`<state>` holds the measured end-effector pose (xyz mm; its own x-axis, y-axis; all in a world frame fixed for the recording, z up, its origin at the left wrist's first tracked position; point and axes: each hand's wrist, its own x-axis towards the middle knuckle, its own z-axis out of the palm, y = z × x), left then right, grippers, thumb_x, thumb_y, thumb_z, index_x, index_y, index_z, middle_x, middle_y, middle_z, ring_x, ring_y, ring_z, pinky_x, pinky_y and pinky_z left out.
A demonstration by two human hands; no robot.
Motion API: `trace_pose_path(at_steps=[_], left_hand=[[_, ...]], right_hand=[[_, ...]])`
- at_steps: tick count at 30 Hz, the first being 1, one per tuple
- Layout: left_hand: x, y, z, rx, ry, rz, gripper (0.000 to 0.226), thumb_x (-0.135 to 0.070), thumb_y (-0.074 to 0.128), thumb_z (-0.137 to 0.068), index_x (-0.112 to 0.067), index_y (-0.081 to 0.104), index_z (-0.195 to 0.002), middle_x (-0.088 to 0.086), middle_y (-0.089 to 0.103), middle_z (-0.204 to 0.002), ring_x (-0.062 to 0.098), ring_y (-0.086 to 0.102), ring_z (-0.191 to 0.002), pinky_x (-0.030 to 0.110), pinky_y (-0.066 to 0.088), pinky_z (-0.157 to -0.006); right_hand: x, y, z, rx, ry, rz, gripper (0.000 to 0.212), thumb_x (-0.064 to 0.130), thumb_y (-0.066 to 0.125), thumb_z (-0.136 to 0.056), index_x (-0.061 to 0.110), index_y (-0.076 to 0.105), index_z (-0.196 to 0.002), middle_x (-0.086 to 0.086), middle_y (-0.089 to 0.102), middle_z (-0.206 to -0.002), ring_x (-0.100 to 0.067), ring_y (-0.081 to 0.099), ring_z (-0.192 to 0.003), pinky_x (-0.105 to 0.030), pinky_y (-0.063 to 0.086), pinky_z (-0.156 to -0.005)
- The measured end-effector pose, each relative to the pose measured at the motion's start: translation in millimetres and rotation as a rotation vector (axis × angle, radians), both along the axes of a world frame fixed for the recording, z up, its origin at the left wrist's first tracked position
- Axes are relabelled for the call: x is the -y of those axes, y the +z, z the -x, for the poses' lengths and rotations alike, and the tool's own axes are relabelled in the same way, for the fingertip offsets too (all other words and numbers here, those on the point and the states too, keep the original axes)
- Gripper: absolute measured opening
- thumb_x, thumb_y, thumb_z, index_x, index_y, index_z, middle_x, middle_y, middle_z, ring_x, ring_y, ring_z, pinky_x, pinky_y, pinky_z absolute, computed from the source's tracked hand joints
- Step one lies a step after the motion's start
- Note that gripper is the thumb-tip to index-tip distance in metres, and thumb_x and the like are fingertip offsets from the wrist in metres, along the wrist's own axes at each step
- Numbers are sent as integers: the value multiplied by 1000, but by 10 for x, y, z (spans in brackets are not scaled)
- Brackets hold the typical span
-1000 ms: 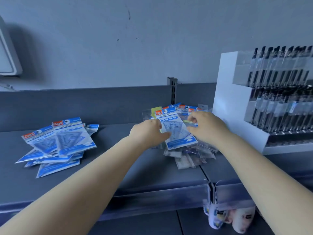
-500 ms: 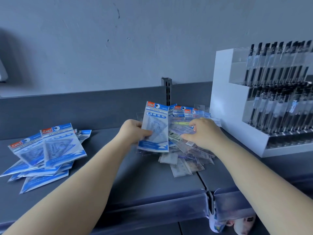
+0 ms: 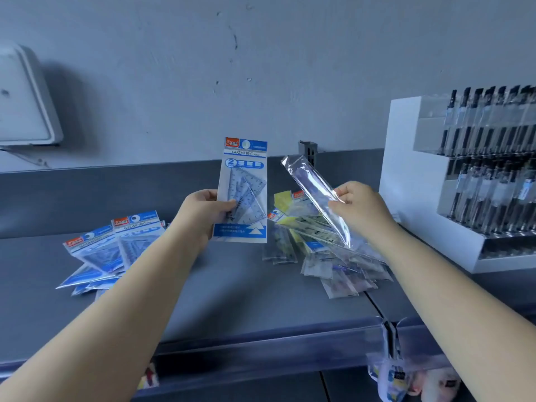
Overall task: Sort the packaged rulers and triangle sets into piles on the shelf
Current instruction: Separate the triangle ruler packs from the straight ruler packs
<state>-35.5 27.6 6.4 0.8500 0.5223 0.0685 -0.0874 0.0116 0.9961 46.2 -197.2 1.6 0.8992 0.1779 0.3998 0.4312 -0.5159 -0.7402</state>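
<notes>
- The triangle set pack [image 3: 243,195], half a second ago low over the mixed pile [image 3: 324,250], is now raised upright above the shelf [image 3: 232,285], grasped in the left hand [image 3: 204,214].
- The right hand [image 3: 361,211], earlier down in the pile, now pinches a lifted, tilted clear ruler sleeve [image 3: 316,195].
- The sorted triangle pile [image 3: 116,248] lies unchanged at left.

Cool, bluish, even light is filling the scene, casting soft shadows under the forearms onto the shelf [image 3: 237,288]; glare is streaking the clear sleeve [image 3: 316,195], wide-angle distortion is bending the edges, and fine detail is looking soft
</notes>
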Motion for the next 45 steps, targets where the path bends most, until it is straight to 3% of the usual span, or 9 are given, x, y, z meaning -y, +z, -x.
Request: trace_pose_path(at_steps=[4,15,19,22,24,29,34,38,45], left_hand=[[-292,38,276,15,73,-47,11,-1,62,-86,-10,57,-83,10,66,-93,26,66,-79,38,56,-71],[-1303,30,949,29,219,-58,12,-3,66,-84,-9,55,-83,10,64,-89,26,65,-80,41,56,-74],[-1566,-88,988,-199,332,-539,20,-7,70,-77,-14,52,-76,5,58,-78,25,55,-73,28,44,-59],[-1736,-187,1066,-415,353,-876,34,-13,69,-77,-9,53,-108,7,56,-104,25,54,-90,27,39,-69],[-1865,-197,1142,-346,361,-866,40,-21,66,-82,-9,52,-117,4,54,-109,21,52,-92,26,38,-72],[-2055,-31,1447,-85,161,-491,16,-36,59,-89,-20,62,-86,-3,67,-84,15,56,-75,22,37,-58],[-2333,-11,1787,-114,2,-471,18,-31,69,-82,-14,69,-88,-6,69,-69,6,58,-57,21,34,-55],[-2708,-65,2050,-84,75,-420,2,-12,68,-84,-10,67,-84,-4,67,-61,3,56,-44,11,36,-45],[-3557,-118,2621,-199,408,-550,2,-10,68,-84,-8,67,-84,-6,66,-53,9,57,-45,12,43,-47]], right_hand=[[-394,96,217,-157,137,-291,21,-1,53,-84,11,58,-101,-2,61,-75,-13,53,-62,-28,47,-62],[-1494,128,807,-307,355,-458,23,-5,50,-84,10,56,-101,0,61,-78,-12,53,-61,-21,43,-53],[-1788,97,938,-358,401,-458,23,-7,49,-85,10,55,-100,-2,62,-80,-10,55,-60,-20,44,-53],[-2012,82,1030,-393,445,-451,24,-10,50,-85,9,54,-99,-4,62,-80,-12,56,-60,-21,48,-55],[-2174,85,1099,-414,472,-455,25,-13,52,-84,10,54,-96,-5,62,-82,-14,58,-62,-23,50,-58],[-2703,100,1337,-465,567,-470,24,-12,59,-83,10,54,-91,-8,60,-84,-14,63,-64,-25,55,-62],[-3369,101,1666,-520,629,-518,20,-9,62,-83,8,52,-87,-12,60,-86,-18,63,-64,-23,58,-60],[-3887,77,1882,-482,620,-449,18,-3,67,-82,6,54,-91,-12,60,-88,-17,60,-62,-24,57,-62],[-4427,16,2085,-322,630,-220,19,9,68,-82,9,56,-97,-1,58,-79,-12,55,-64,-25,49,-62]])
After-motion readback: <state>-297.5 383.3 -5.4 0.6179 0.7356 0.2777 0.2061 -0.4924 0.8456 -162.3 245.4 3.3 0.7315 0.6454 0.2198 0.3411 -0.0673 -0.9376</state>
